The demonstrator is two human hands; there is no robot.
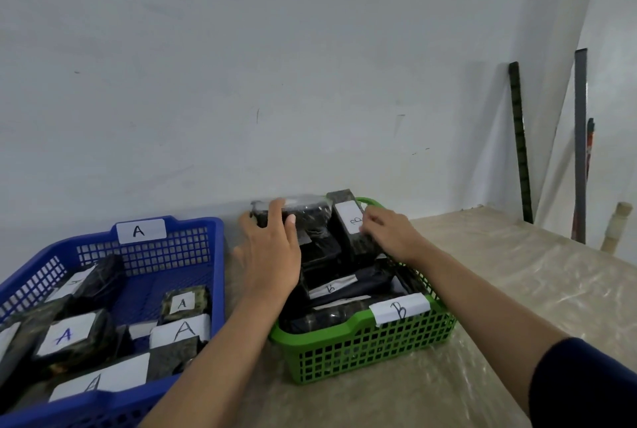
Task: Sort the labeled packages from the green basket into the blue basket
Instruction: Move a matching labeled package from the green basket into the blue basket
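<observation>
Packages wrapped in dark plastic fill the green basket (362, 345), which stands on the desk (499, 272) close to the white wall (275, 66). This basket carries a paper label "B" on its near rim. The left hand (272, 248) lies over a dark package (303, 217) at the far left corner of the green basket, its grip spread wide with fingers around the package top; whether it truly clamps it I cannot tell. The right hand (389, 231) touches an upright package with a "B" label (351, 221) at the far side of the green basket, fingers curled together on its edge. Just left of the green basket stands the blue basket (206, 255), marked "A", holding several packages with "A" labels.
</observation>
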